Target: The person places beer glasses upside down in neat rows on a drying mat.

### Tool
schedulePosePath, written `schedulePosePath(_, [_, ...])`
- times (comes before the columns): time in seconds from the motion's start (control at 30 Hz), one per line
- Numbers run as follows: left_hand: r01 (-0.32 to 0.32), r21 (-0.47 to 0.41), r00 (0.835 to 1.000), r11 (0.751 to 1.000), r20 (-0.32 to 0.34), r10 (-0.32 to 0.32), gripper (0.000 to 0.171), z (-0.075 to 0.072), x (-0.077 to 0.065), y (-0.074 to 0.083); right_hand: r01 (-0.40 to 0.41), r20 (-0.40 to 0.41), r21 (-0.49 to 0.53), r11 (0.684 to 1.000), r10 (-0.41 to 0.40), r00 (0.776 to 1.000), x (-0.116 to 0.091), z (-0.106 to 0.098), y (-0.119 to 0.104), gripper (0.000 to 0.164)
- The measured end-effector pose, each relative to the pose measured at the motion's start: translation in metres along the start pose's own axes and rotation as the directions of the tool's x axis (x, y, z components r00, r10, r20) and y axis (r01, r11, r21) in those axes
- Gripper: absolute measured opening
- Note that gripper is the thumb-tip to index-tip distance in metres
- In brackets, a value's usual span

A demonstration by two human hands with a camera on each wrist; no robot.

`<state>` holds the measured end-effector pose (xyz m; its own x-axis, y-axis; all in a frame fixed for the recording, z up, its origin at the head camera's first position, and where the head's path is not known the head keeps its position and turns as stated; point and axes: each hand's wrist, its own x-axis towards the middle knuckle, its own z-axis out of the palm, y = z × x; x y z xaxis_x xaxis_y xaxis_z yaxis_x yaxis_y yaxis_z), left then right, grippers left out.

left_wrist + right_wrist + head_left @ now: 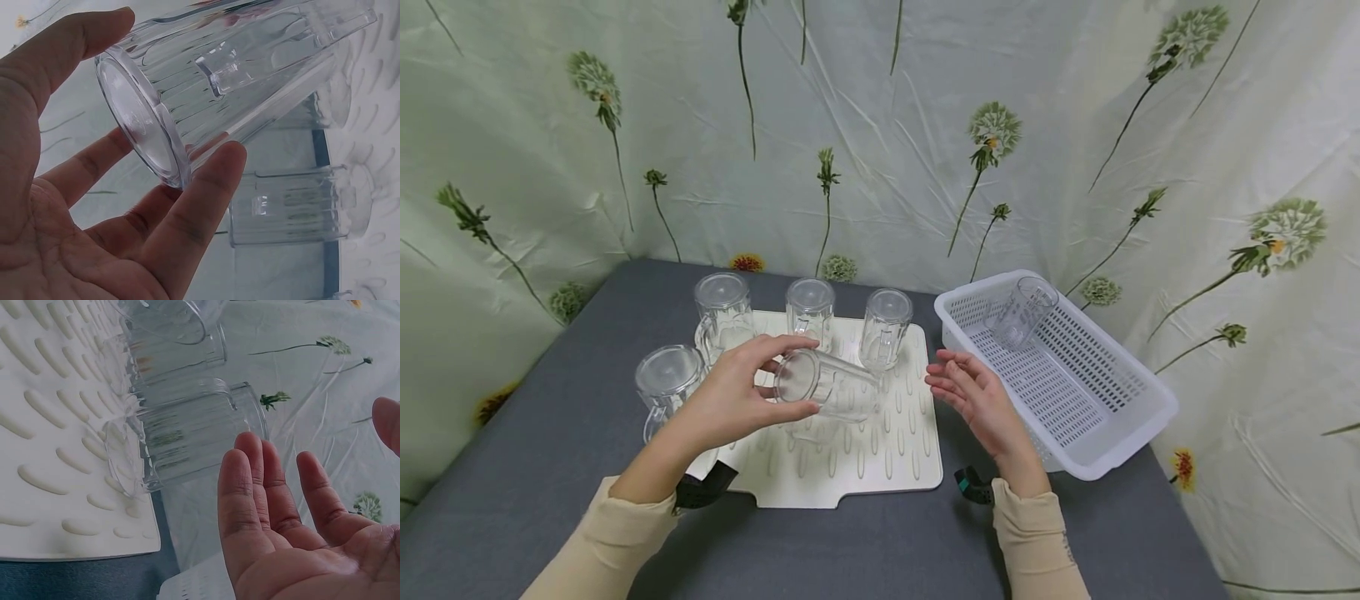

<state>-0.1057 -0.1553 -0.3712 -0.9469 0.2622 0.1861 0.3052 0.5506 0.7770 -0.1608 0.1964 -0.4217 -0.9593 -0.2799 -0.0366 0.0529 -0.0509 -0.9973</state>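
A clear glass mug [846, 390] lies sideways in the air over the white ridged drying mat [880, 471]. My left hand [733, 390] grips it round the base, thumb on one side and fingers on the other; its mouth points right. The left wrist view shows the thumb and fingertips at the thick base [140, 119] and the handle [250, 69] facing the camera. My right hand [981, 404] is held palm up with fingers extended, between the mat and the white basket [1120, 458], with nothing in it.
Several glass mugs stand upside down on and beside the mat, among them a back-left mug [724, 304], a middle mug [810, 304], a right mug [886, 329] and a front-left mug [668, 373]. Another glass [1025, 312] leans inside the basket. A flowered curtain [880, 167] hangs behind the table.
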Motion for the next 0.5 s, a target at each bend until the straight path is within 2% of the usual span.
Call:
schedulePosePath(0.27, [-0.006,0.040,1.000,0.999,-0.028,0.007,0.071,0.000,-0.003,-0.004,-0.014,0.005,-0.064,0.998,0.015,1.000,0.004,-0.006,-0.010,0.050])
schedulePosePath(0.5, [0.002,0.062,0.999,0.998,-0.036,0.000,0.071,-0.002,-0.005,-0.007,0.007,0.006,-0.101,0.995,-0.007,1.000,0.008,-0.016,-0.019,0.051])
